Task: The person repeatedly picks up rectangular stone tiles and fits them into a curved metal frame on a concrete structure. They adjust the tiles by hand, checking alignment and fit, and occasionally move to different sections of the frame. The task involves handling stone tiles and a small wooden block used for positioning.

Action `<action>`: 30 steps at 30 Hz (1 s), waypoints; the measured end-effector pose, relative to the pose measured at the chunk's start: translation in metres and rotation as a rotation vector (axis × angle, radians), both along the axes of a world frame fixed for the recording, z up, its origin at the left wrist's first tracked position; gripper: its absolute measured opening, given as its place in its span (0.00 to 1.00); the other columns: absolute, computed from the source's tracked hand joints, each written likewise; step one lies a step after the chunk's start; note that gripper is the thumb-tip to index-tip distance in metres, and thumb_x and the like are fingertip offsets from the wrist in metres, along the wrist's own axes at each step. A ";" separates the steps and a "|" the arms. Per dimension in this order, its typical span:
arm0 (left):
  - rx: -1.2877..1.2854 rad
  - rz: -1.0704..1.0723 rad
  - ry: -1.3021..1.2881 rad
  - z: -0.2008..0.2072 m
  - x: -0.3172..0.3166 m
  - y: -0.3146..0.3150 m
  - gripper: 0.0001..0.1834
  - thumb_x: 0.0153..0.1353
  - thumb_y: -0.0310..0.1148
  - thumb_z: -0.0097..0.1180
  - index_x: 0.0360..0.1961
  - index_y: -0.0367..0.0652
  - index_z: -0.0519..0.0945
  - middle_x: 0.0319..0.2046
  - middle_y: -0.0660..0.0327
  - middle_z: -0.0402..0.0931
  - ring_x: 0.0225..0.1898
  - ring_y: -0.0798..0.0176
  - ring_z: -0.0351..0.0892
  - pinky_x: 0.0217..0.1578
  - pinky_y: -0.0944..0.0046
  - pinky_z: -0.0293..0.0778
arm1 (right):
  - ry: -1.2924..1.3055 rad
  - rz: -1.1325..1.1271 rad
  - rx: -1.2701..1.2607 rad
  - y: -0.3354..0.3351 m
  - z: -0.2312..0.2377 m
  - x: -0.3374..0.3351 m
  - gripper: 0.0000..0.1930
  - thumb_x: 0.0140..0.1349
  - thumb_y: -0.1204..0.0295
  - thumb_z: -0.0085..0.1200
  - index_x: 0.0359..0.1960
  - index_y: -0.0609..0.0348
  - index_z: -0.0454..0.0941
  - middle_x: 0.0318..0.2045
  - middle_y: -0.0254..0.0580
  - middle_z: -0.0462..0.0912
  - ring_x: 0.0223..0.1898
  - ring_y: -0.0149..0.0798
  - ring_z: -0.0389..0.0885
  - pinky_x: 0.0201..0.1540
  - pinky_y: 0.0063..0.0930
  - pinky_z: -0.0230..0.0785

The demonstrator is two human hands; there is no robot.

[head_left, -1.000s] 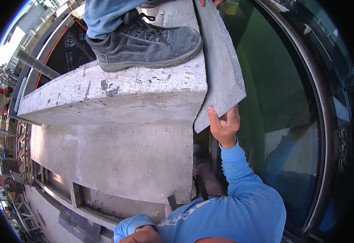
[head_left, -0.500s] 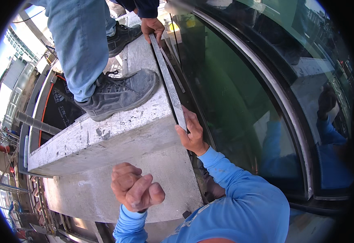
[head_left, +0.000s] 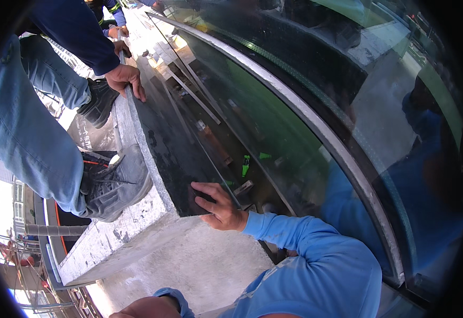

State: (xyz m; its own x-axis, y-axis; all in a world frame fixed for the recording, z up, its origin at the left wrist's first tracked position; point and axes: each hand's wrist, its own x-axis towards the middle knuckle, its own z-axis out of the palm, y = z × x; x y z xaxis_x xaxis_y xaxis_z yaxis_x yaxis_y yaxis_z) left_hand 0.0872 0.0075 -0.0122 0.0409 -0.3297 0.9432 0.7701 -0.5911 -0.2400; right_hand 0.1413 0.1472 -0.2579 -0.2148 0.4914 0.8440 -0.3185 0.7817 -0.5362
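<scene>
To the right we see a large green-tinted glass pane, crossed by a curved pale metal strip. Left of the pane, we make out a bright green item and, farther off, a brownish piece and long pale strips. On the left we have a grey pipe, with scaffolding poles nearer us

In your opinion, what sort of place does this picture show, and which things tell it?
Probably an outdoor building site: the right hand touches a dark-faced slab beside a rough concrete ledge, and what look like scaffold poles show at lower left.
</scene>
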 end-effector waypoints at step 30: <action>-2.117 -0.212 -2.565 -0.357 0.457 -0.421 0.40 0.74 0.63 0.40 0.41 0.30 0.84 0.44 0.37 0.83 0.46 0.35 0.84 0.48 0.41 0.78 | -0.201 -0.490 0.101 0.004 -0.063 -0.018 0.30 0.76 0.57 0.51 0.61 0.80 0.70 0.59 0.74 0.75 0.60 0.65 0.73 0.67 0.58 0.61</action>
